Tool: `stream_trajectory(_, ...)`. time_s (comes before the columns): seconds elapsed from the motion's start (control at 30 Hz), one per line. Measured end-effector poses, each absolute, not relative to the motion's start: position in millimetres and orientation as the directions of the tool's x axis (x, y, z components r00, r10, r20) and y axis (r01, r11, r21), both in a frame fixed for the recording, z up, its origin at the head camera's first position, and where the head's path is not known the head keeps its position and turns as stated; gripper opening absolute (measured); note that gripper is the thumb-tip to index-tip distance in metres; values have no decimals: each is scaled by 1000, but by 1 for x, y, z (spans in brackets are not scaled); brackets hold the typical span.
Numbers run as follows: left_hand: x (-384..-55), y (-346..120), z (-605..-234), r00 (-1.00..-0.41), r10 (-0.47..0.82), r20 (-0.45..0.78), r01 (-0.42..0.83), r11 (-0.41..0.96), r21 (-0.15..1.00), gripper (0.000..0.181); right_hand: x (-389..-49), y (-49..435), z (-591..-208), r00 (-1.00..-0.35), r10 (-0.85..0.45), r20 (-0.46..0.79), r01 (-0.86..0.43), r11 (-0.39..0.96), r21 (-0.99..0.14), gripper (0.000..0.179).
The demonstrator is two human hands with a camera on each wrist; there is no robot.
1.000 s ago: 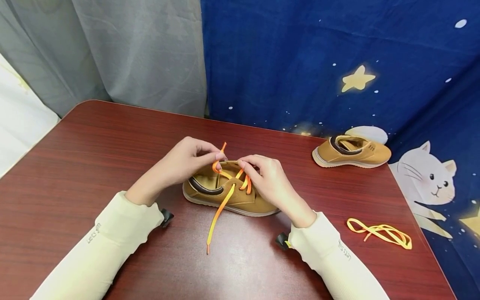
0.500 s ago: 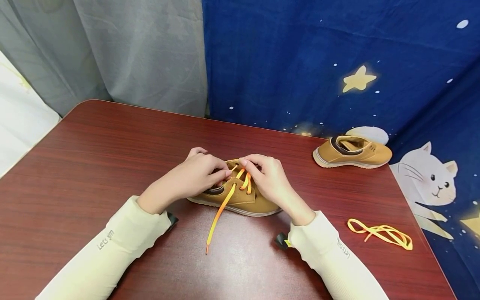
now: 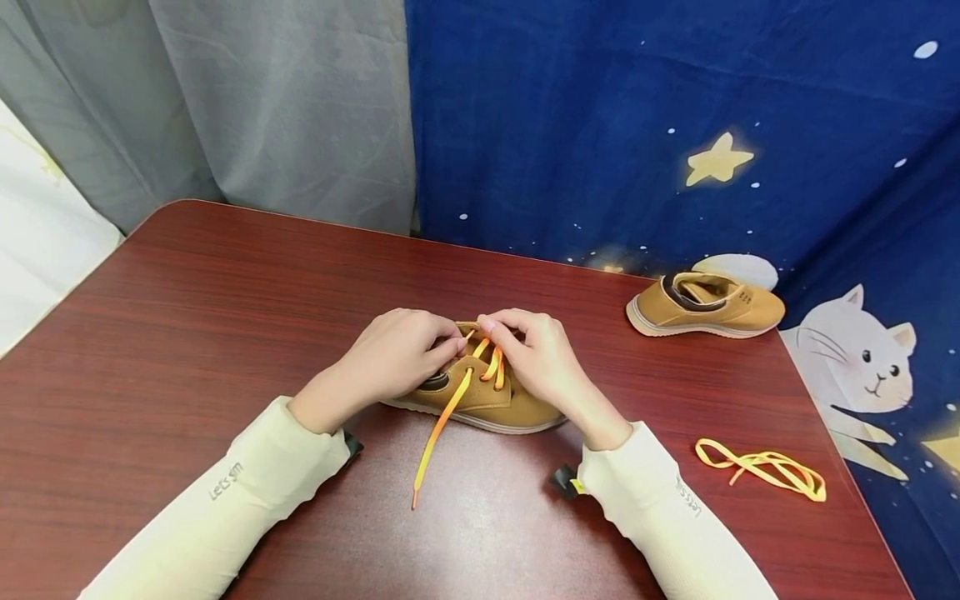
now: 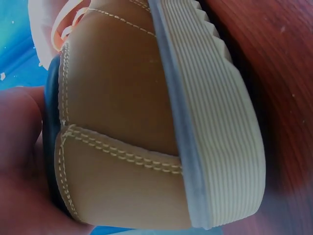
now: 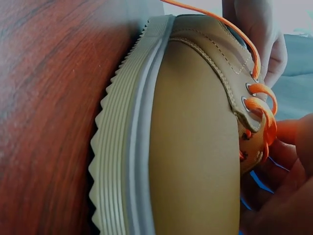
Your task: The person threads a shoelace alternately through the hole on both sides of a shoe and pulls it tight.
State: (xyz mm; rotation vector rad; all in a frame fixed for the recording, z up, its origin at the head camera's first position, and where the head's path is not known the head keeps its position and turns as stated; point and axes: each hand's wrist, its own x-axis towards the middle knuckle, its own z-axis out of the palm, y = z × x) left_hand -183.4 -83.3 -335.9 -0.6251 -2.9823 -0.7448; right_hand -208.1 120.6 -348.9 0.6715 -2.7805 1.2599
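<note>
One shoe (image 3: 480, 398) stands midway along the table (image 3: 262, 267). My curled left hand (image 3: 393, 357) pinches one lace (image 3: 447, 412) by its tip; my right hand (image 3: 542, 357) grips that shoe's far flap. A second shoe (image 3: 738, 317) and a second lace (image 3: 750, 457) are near the table's right edge.

passage: table (image 3: 187, 333) leftward | obstacles: laced shoe (image 3: 525, 413), dangling lace (image 3: 437, 439) nearside, bundled lace (image 3: 747, 460) right

- The left hand's grip (image 3: 397, 352) has come lower and further right, covering more of the near shoe's (image 3: 487, 395) heel opening.
- Its lace (image 3: 470, 334) end, sticking up a second ago, now slants low by the far flap.
- The left sleeve (image 3: 258, 479) has shifted right too.
</note>
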Motion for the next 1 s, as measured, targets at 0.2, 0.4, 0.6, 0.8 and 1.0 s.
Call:
stream_trajectory(0.2,-184,-79,-339,-929,346,133,368,820,439,21,-212,123,-349,-924,-363,116,-318,569,-758,26)
stream_trajectory(0.4,-184,-76,-344,-931,319,175,364,835,413,23,-215,122,-351,-923,-367,112,-315,556,-769,22)
stream_trajectory(0.6,-183,-76,-345,-932,311,187,362,832,420,23,-217,121,-352,-930,-357,82,-265,500,-825,17)
stream_trajectory(0.8,-183,-78,-341,-943,289,165,333,813,478,19,-218,119,-352,-945,-314,95,-246,489,-837,18)
stream_trajectory(1.0,-183,-79,-337,-953,262,150,301,783,545,16,-221,120,-351,-949,-295,111,-247,476,-844,20)
